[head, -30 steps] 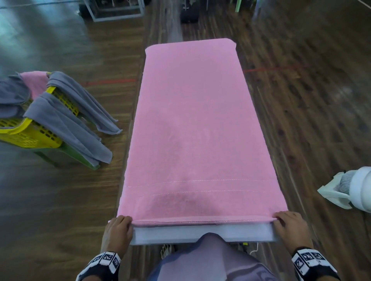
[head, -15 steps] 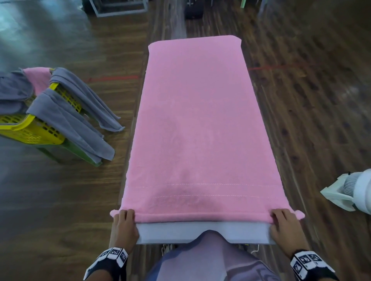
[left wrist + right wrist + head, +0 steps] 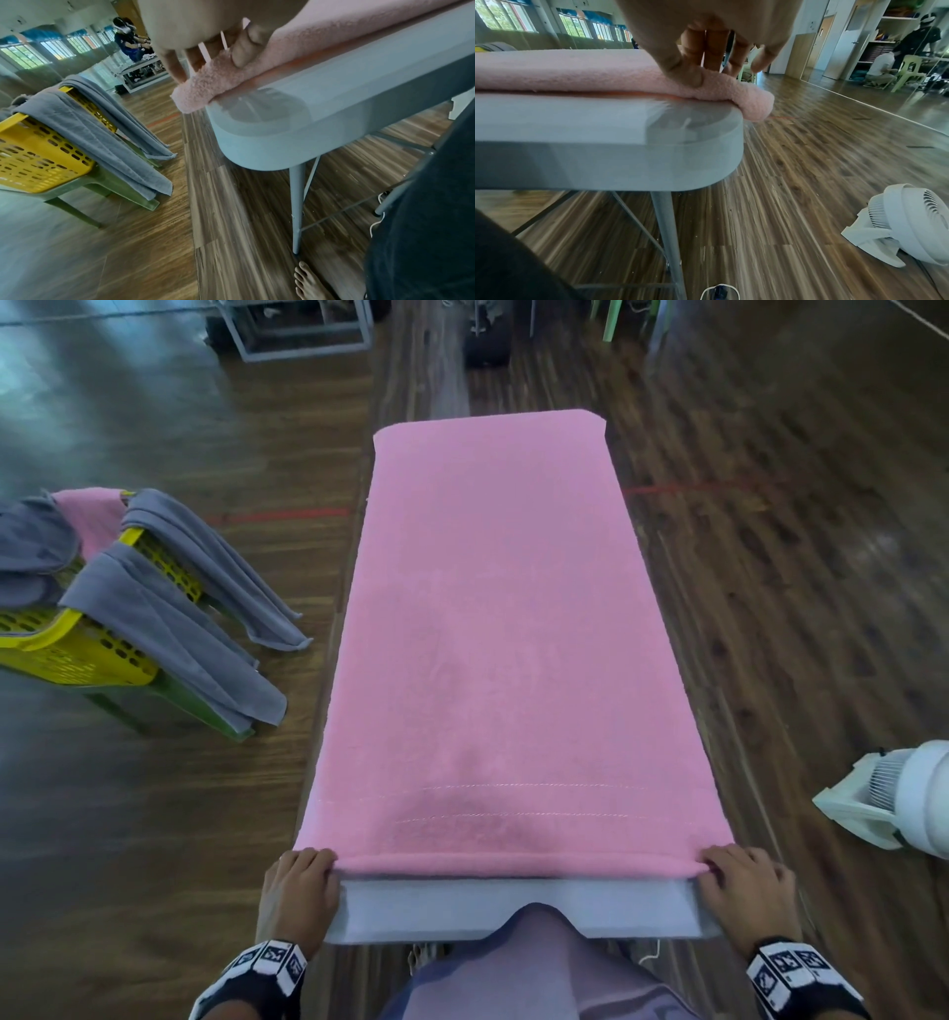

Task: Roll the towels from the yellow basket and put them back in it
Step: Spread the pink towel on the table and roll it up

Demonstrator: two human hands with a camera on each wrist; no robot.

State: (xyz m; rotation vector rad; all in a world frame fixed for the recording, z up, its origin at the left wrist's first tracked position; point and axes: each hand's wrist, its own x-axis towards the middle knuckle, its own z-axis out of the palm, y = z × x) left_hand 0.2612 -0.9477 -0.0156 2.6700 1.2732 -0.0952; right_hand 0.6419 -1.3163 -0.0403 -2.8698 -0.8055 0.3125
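A pink towel point(image 3: 488, 634) lies flat along the grey table point(image 3: 513, 911), its near edge turned into a thin roll. My left hand point(image 3: 303, 870) grips the left end of that roll point(image 3: 205, 89), thumb on the near side and fingers point(image 3: 177, 69) behind. My right hand point(image 3: 734, 870) grips the right end point(image 3: 752, 101) the same way, thumb on top. The yellow basket point(image 3: 77, 649) stands to the left with grey towels point(image 3: 169, 629) hanging over its rim and another pink towel point(image 3: 87, 516) inside.
The basket sits on a green plastic stool point(image 3: 195, 706) on the wooden floor. A white floor fan point(image 3: 893, 798) stands to the right of the table. My bare foot point(image 3: 308, 282) is under the table's near end. Other people work at the far side of the room.
The towel's near hem has been turned over into a thin roll. The corners that stuck out sideways half a second ago are now tucked under my fingers.
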